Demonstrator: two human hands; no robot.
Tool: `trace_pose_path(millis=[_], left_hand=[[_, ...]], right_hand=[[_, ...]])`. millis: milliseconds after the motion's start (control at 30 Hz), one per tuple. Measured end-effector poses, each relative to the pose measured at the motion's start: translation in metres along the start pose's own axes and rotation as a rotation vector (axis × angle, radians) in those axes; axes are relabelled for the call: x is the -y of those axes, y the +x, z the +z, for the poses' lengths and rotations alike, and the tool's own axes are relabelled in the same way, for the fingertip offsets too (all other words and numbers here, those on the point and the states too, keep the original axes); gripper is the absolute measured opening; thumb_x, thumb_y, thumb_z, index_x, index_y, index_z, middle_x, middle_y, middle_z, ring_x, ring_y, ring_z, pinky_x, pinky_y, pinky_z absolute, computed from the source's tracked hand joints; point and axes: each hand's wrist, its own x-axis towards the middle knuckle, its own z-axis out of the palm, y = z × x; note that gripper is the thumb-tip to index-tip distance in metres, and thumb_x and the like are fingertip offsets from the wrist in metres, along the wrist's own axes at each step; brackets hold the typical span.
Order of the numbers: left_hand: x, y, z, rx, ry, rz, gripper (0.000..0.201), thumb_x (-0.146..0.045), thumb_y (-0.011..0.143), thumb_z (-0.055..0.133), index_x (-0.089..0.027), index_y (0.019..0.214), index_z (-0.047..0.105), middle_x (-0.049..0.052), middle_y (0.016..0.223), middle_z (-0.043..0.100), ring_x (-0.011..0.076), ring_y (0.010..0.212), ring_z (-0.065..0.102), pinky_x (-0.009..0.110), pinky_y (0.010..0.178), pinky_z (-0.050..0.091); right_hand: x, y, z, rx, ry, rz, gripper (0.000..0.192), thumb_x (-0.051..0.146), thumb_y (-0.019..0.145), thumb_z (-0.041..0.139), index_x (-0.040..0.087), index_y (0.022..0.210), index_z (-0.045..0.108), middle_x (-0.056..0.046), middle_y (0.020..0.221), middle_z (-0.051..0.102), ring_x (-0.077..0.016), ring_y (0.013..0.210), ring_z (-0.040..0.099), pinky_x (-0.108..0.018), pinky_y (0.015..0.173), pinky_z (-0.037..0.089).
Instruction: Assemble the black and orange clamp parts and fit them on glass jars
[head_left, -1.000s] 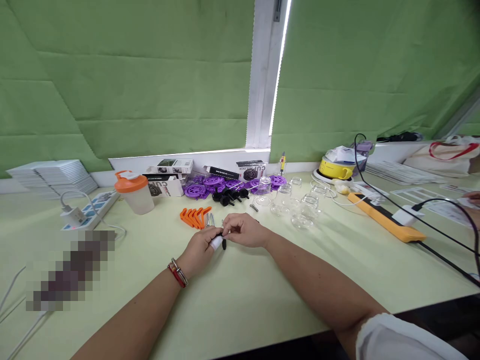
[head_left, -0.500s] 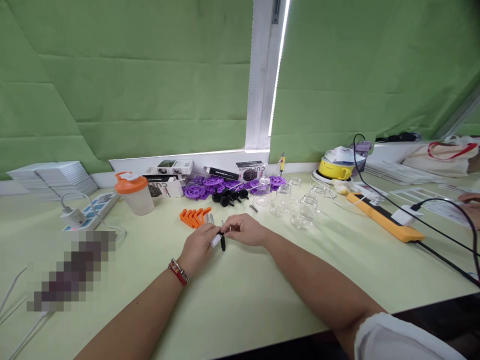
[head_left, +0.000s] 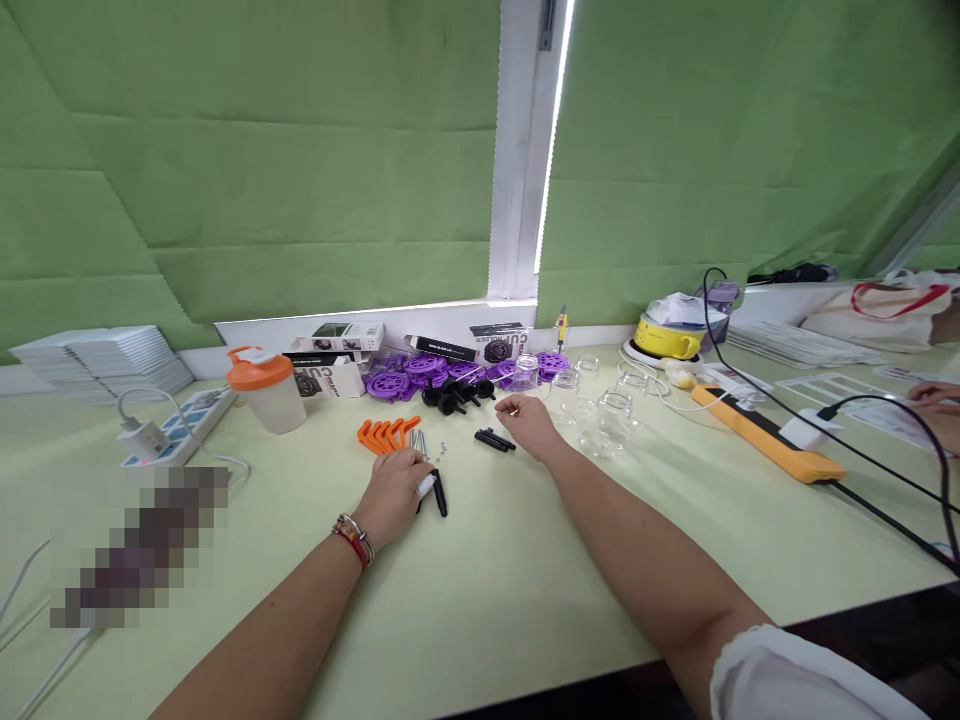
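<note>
Our left hand (head_left: pixel 394 488) rests on the desk (head_left: pixel 480 610), fingers curled around a white piece (head_left: pixel 425 486) that peeks out by the thumb. A black stick (head_left: pixel 440 493) lies just beside that piece, angled toward us; we cannot tell whether the hand touches it. Our right hand (head_left: pixel 531 430) is apart from the left, its fingers bent and the tips drawn together, and we cannot tell whether they pinch anything. Black rods (head_left: pixel 493 440) lie just left of its palm.

Our widest open room is on the near side: bare desk runs between our forearms to the front edge, which slants up toward the right. A shorter bare stretch lies between the hands, with tiny bits (head_left: pixel 442 449) at its left. Ahead it is tight: orange clips (head_left: pixel 388 436) and silver screws (head_left: pixel 418 441) sit right by the left knuckles, and beyond them black knobs (head_left: pixel 450 398), purple rings (head_left: pixel 388 386) and boxes (head_left: pixel 334 378) crowd the back edge. Clear cups (head_left: pixel 609 428) stand close to the right hand's outer side. Farther right lies an orange power strip (head_left: pixel 772 440); a shaker bottle (head_left: pixel 274 405) stands well to the left.
</note>
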Motion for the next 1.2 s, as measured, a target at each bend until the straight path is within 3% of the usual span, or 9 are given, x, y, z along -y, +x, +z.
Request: trace_pose_path(millis=[167,333,467,867,1200], left_hand=[[0.002,0.001,0.000,0.015,-0.001,-0.021,0.028,-0.018,0.085,0.038,-0.021,0.085,0.066,0.006,0.088,0.056,0.0219,0.083,0.049,0.040,0.078,0.036],[0.002,0.001,-0.001,0.037,-0.003,-0.043,0.032,-0.010,0.078,0.040,-0.022,0.086,0.068,0.006,0.089,0.057,0.0226,0.086,0.050,0.041,0.081,0.036],[0.002,-0.001,-0.002,0.054,-0.010,-0.056,0.043,-0.003,0.069,0.041,-0.025,0.095,0.068,0.006,0.092,0.059,0.0237,0.090,0.052,0.042,0.085,0.035],[0.004,0.000,0.001,0.045,-0.074,-0.115,0.028,-0.015,0.080,0.040,-0.018,0.093,0.065,0.008,0.094,0.061,0.0225,0.090,0.053,0.038,0.084,0.040],[-0.007,-0.001,-0.001,0.009,-0.186,-0.426,0.028,-0.010,0.076,0.037,-0.021,0.084,0.062,0.007,0.097,0.061,0.0243,0.098,0.051,0.039,0.086,0.041]], right_hand=[[0.003,-0.002,-0.004,0.134,-0.276,0.042,0.016,0.017,0.069,0.056,0.016,0.081,0.067,-0.003,0.081,0.067,-0.0132,0.072,0.058,-0.021,0.062,0.043],[0.005,-0.002,-0.009,0.239,-0.369,0.102,0.008,0.014,0.064,0.060,0.014,0.063,0.067,-0.005,0.070,0.067,-0.0142,0.063,0.058,-0.021,0.053,0.039],[0.008,-0.002,-0.012,0.289,-0.429,0.145,0.009,0.020,0.065,0.062,0.014,0.065,0.070,-0.007,0.069,0.067,-0.0154,0.061,0.058,-0.021,0.049,0.037],[0.013,-0.006,-0.012,0.361,-0.510,0.125,0.009,0.018,0.067,0.062,0.014,0.069,0.070,-0.007,0.078,0.068,-0.0158,0.068,0.059,-0.021,0.051,0.038],[0.008,-0.004,-0.010,0.372,-0.510,0.127,0.008,0.017,0.066,0.064,0.015,0.070,0.070,-0.006,0.080,0.068,-0.0159,0.073,0.061,-0.020,0.056,0.039]])
